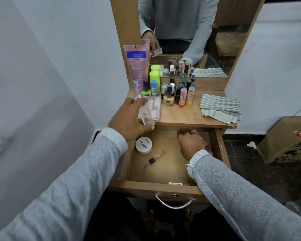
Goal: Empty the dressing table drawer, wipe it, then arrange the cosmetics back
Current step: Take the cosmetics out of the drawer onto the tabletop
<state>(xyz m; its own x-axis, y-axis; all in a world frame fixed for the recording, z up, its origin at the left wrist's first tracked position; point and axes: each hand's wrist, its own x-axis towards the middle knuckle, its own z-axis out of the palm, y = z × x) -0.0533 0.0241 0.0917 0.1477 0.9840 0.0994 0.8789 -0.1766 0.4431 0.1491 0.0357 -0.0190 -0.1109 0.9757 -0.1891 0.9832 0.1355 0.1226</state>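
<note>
The drawer [163,186] stands pulled out below the tabletop [184,115]. The left hand [129,119] is raised over the drawer's far left corner, fingers curled round a clear bottle [147,115]. The right hand [189,143] reaches into the far right corner, closed on something pinkish that is mostly hidden. Between the hands, on the drawer floor, lie a round nail polish jar [143,145] and a small vial [156,157]
</note>
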